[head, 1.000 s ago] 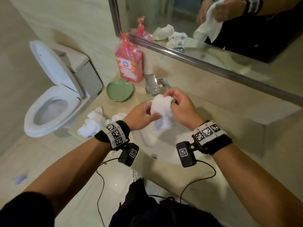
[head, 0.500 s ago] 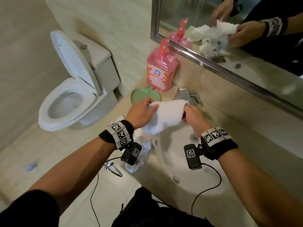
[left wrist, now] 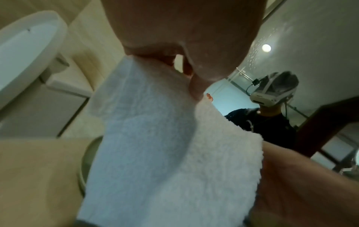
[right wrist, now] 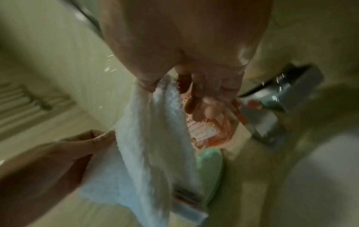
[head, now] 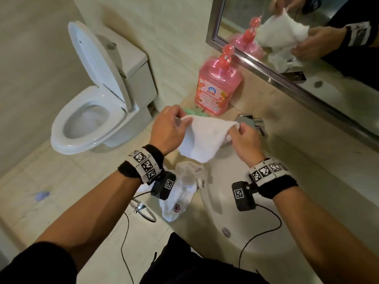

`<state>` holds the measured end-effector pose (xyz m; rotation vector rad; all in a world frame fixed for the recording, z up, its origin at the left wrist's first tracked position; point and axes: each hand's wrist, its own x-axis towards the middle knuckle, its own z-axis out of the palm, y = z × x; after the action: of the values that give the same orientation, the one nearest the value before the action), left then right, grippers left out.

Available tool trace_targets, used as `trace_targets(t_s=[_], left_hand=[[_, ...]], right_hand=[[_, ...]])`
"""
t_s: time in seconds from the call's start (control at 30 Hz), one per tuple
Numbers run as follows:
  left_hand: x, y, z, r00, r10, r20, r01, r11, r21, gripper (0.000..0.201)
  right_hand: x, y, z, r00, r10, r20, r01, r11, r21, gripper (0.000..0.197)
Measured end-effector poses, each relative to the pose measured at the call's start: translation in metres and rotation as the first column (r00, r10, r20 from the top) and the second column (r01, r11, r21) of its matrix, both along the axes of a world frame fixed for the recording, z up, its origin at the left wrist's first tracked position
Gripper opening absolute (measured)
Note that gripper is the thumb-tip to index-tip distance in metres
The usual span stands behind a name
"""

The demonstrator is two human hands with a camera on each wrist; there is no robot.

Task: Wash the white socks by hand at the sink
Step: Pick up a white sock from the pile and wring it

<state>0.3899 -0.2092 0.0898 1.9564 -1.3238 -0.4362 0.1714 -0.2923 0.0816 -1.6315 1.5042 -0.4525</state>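
We hold a fluffy white terry sock (head: 207,136) stretched above the white ceramic sink (head: 235,214), left hand (head: 168,128) and right hand (head: 246,140) each pinching one end in a tight grip. Another white sock (head: 180,193) lies on the beige stone worktop (head: 320,173) just beside the sink.

Standing at the counter's (head: 291,152) back edge under the mirror (head: 307,58): pink pump bottle (head: 217,87), green dish (head: 194,112) just beside; left of the counter, white toilet (head: 98,107), lid raised.
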Motion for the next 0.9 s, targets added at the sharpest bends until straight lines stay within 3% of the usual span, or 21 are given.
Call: trace_targets(t_s=[0.07, 0.13, 0.23, 0.33, 0.4, 0.5, 0.57, 0.67, 0.73, 0.8, 0.9], left_hand=[[0.007, -0.002, -0.003, 0.994, -0.058, 0.091, 0.047, 0.993, 0.112, 0.019], [0.011, -0.002, -0.008, 0.996, -0.086, 0.009, 0.082, 0.977, 0.199, 0.017], [0.004, -0.004, -0.012, 0.954, -0.017, -0.298, 0.101, 0.958, 0.269, 0.022], [-0.025, -0.007, -0.016, 0.904, -0.049, -0.424, 0.187, 0.938, 0.292, 0.02], [-0.044, -0.01, -0.021, 0.794, -0.032, -0.607, 0.218, 0.947, 0.235, 0.005], [-0.049, -0.007, -0.034, 0.553, 0.019, -0.833, 0.23, 0.957, 0.174, 0.021], [-0.046, -0.004, -0.045, 0.556, 0.092, -0.826, 0.179, 0.957, 0.227, 0.023], [-0.038, -0.003, -0.065, 0.641, 0.264, -0.721, 0.066, 0.917, 0.394, 0.041], [-0.03, -0.005, -0.076, 0.595, 0.21, -0.776, 0.228, 0.882, 0.413, 0.041], [-0.025, -0.007, -0.086, 0.538, 0.138, -0.832, 0.385, 0.838, 0.387, 0.055], [-0.022, -0.012, -0.1, 0.568, 0.181, -0.803, 0.347, 0.832, 0.433, 0.066]], right_hand=[[-0.003, -0.004, 0.0, 0.993, 0.09, -0.07, -0.095, 0.993, -0.064, 0.006], [-0.003, -0.005, 0.0, 0.995, 0.103, 0.004, -0.103, 0.995, -0.006, 0.005], [0.01, -0.002, 0.004, 0.967, -0.153, 0.202, 0.118, 0.977, 0.176, 0.017], [0.033, 0.009, 0.006, 0.87, -0.319, 0.375, 0.199, 0.925, 0.325, 0.037], [0.045, 0.019, -0.003, 0.87, -0.208, 0.446, 0.076, 0.952, 0.296, 0.032], [0.049, 0.021, -0.019, 0.947, -0.082, 0.312, 0.029, 0.985, 0.172, 0.037], [0.05, 0.012, -0.033, 0.97, 0.016, 0.243, -0.048, 0.991, 0.126, 0.035], [0.059, 0.003, -0.049, 0.98, 0.154, 0.123, -0.157, 0.988, 0.015, 0.017], [0.067, -0.003, -0.059, 0.987, 0.099, 0.129, -0.105, 0.994, 0.038, 0.022], [0.072, -0.01, -0.067, 0.992, 0.048, 0.117, -0.06, 0.993, 0.101, 0.033], [0.081, -0.021, -0.078, 0.995, 0.095, 0.035, -0.096, 0.994, 0.054, 0.047]])
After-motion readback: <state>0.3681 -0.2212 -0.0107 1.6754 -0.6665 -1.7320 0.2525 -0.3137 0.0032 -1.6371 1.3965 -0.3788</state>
